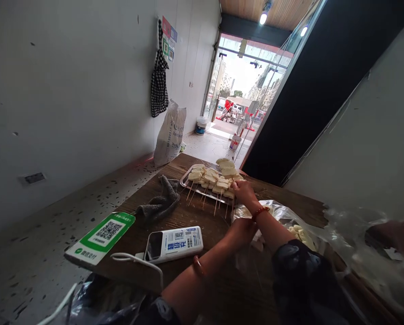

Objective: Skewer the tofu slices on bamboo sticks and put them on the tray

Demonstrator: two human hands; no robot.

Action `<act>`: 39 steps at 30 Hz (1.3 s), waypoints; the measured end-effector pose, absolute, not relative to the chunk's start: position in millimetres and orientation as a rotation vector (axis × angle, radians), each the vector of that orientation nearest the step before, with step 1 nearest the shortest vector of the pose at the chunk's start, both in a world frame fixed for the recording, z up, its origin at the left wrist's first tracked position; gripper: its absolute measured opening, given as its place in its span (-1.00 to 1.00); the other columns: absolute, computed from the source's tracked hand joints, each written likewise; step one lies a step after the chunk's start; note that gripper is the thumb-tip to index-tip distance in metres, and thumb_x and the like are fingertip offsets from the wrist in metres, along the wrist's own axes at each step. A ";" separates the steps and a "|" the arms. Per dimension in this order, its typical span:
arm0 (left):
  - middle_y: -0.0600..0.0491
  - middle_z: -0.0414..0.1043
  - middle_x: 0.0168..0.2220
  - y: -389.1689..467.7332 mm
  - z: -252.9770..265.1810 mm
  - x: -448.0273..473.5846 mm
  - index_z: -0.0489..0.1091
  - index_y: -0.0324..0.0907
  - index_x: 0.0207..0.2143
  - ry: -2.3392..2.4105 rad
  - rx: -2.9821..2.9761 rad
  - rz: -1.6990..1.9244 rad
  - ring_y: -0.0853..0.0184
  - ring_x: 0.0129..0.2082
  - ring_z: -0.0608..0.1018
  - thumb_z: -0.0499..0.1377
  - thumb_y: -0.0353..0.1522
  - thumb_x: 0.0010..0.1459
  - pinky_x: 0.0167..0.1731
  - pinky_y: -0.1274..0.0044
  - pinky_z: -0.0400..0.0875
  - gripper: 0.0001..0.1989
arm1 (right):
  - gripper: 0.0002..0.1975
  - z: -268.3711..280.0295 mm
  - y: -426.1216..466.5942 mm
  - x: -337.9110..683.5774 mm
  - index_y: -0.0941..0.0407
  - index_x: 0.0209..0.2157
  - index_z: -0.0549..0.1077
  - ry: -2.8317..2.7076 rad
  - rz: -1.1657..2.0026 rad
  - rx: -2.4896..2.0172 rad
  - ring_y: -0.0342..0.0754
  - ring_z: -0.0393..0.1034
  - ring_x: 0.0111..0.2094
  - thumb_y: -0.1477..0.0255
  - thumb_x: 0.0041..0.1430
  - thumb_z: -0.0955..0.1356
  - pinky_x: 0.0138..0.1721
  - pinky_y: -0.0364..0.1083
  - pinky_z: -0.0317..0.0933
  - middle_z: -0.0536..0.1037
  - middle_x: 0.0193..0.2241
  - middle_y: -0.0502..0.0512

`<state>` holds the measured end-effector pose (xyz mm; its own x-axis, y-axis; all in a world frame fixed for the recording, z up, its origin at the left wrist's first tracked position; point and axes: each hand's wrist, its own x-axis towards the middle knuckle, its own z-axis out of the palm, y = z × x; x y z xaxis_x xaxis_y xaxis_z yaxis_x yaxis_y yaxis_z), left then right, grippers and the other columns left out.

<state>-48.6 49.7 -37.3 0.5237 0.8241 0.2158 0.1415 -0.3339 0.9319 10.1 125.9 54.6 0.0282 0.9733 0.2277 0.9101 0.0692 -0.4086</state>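
Note:
My right hand [245, 192] reaches over the far right end of a metal tray [184, 181]. Its fingers are closed on the stick of a skewer of pale, flat food slices [227, 168]. Several more skewers with pale slices [209, 178] lie in the tray, their thin wooden sticks pointing toward me over the near rim. Below my right wrist, my left hand [243, 231] is at a clear plastic bag [273, 207]; its fingers are hidden. More pale pieces [302, 235] show inside the bag, beyond my right forearm.
On the wooden table [185, 212] lie a grey cloth [161, 201], a white power bank [175, 243] with a cable, and a green QR-code card [103, 237]. A white sack [171, 133] leans at the wall. Loose clear plastic [361, 253] spreads at right, near another person's blurred hand.

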 end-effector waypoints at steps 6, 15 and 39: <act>0.04 0.40 -0.57 42.4 -19.1 -60.8 0.51 -0.28 -0.49 0.826 1.809 1.036 0.38 -0.49 0.35 0.07 -0.23 0.17 -0.45 0.56 0.19 -0.64 | -0.65 83.9 74.4 37.3 0.19 -0.42 0.49 -1.800 0.302 -1.627 -0.13 0.25 -0.57 0.30 0.24 0.18 -0.52 -0.18 0.07 0.38 -0.66 -0.01; 0.24 0.02 -0.72 41.4 8.1 -71.0 0.52 -0.33 -0.27 0.575 1.280 1.142 0.53 -0.68 0.07 0.17 0.00 0.05 -0.64 0.62 -0.04 -0.47 | -0.66 102.9 -101.4 106.2 0.11 -0.39 0.41 -1.394 0.625 -1.623 -0.21 0.04 -0.64 0.14 0.26 0.25 -0.59 -0.21 -0.05 0.18 -0.70 -0.14; 0.19 0.17 -0.60 35.0 24.9 -81.2 0.49 -0.26 -0.10 0.501 1.025 1.136 0.57 -0.65 0.15 0.26 -0.12 0.06 -0.67 0.68 -0.01 -0.54 | -0.56 -14.6 -87.8 174.0 0.16 -0.50 0.44 -1.280 0.545 -1.800 -0.14 0.11 -0.65 0.07 0.14 0.22 -0.56 -0.14 -0.03 0.28 -0.73 -0.06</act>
